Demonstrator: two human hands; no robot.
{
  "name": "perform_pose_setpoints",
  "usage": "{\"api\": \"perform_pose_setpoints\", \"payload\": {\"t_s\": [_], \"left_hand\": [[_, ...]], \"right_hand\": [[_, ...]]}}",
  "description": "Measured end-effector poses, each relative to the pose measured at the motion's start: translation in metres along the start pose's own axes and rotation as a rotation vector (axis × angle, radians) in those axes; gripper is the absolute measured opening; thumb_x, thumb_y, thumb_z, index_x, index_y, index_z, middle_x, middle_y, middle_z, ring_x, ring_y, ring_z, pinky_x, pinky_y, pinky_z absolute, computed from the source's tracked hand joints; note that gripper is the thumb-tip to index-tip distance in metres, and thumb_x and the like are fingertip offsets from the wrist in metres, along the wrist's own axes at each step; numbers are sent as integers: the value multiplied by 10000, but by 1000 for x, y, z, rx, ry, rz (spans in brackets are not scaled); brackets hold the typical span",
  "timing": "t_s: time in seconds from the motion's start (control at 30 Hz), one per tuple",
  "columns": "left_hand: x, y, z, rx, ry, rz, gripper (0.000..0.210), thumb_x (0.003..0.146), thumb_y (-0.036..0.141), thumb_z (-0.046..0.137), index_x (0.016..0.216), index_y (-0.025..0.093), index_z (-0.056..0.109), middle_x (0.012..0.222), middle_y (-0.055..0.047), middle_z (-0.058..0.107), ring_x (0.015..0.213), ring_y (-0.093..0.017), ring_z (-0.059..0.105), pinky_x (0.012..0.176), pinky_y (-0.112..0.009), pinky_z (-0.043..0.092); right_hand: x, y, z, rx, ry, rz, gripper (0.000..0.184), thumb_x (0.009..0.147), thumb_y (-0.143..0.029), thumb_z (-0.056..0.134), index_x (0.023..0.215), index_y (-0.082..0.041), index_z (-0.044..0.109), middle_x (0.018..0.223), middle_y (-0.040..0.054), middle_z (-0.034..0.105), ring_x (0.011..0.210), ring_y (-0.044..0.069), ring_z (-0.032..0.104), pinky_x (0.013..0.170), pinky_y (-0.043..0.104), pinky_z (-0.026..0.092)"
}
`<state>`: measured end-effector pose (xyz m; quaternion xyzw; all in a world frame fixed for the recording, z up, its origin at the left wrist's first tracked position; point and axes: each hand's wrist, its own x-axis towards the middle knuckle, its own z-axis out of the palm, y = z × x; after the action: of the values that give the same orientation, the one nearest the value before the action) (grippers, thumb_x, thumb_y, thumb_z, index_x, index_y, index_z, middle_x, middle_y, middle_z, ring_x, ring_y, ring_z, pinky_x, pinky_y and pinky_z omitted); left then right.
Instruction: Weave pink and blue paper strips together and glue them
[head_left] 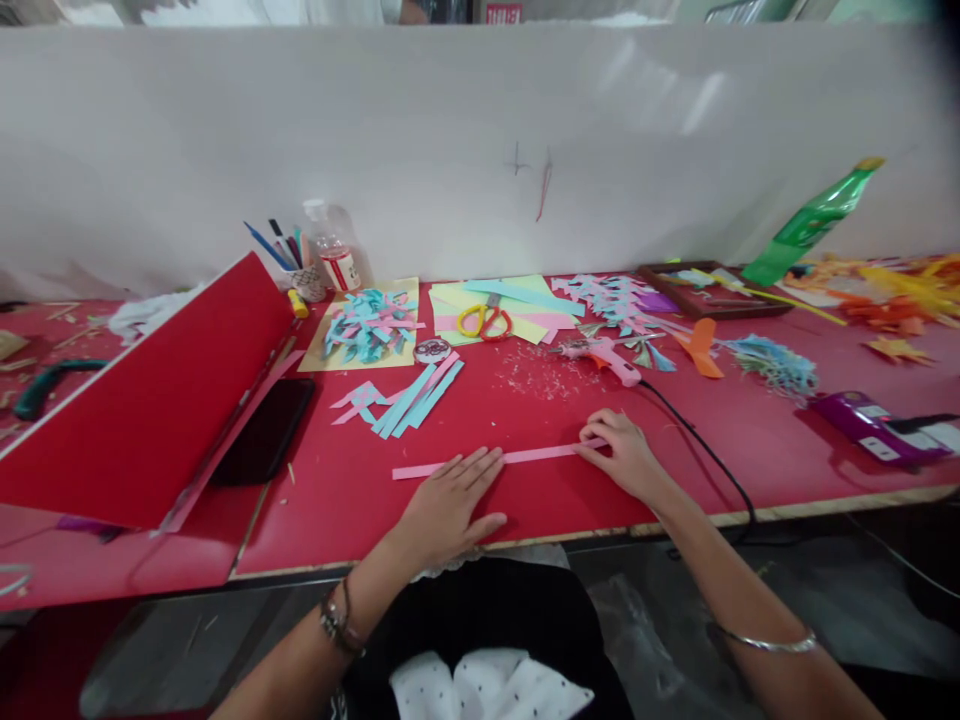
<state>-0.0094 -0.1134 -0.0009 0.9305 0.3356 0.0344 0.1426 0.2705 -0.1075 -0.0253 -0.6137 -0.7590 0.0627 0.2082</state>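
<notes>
A long pink paper strip [540, 454] lies across the red table before me. My left hand [454, 500] rests flat on it, fingers stretched out, left of the strip's middle. At the strip's right end, my right hand [619, 452] pinches the paper between thumb and fingers. Beyond my left hand lie several blue and pink paper strips [420, 398] beside a small woven piece [365, 397]. A pink glue gun [606, 358] lies past my right hand, its black cord running toward the table's front edge.
Scissors [486, 320] lie on yellow sheets. A pile of folded paper pieces [369, 325] sits at back left, near a pen cup [306, 282] and clear bottle [334, 245]. A red board [172, 400] leans over a phone [264, 432]. A green bottle [814, 225] tilts at right, behind a purple power strip [874, 428].
</notes>
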Motion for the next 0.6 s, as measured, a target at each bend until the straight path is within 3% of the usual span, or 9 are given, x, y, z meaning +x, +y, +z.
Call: {"api": "perform_pose_setpoints", "payload": {"t_s": [0.27,0.37,0.43,0.5,0.6], "left_hand": [[-54,-33,-4,98,45,-82,578,835,482,264,1335,218,139,1390,-16,224,1264,-151,211,1029,-328,215],[-64,-37,-4,123,48,-119,595,831,487,272,1336,202,136,1389,-26,226,1263,-152,214,1031,-324,211],[-67,-38,-3,137,57,-130,611,825,497,276,1337,195,133,1388,-34,228,1262,-154,216,1031,-324,209],[-68,-38,-1,147,72,-125,624,820,504,281,1339,193,125,1386,-42,234,1261,-158,220,1029,-328,209],[-69,-38,1,164,89,-117,649,808,521,288,1339,183,128,1380,-62,246,1258,-172,227,1025,-347,211]], "right_hand": [[-1,2,0,-20,-12,21,268,772,-423,434,686,-187,527,818,48,526,769,175,491,698,330,369],[-5,-12,-2,-155,67,71,283,787,-415,408,849,-182,556,915,83,547,869,216,497,794,412,330],[-10,-36,-2,-291,193,108,395,801,-405,381,1097,-161,478,1072,139,515,1007,268,450,888,514,207],[-15,-72,3,-324,223,76,480,822,-390,343,1248,-168,342,1217,160,435,1119,277,375,935,544,88],[-21,-131,20,-193,6,-139,554,822,-458,301,1317,-219,232,1328,113,337,1220,262,260,965,527,68]]}}
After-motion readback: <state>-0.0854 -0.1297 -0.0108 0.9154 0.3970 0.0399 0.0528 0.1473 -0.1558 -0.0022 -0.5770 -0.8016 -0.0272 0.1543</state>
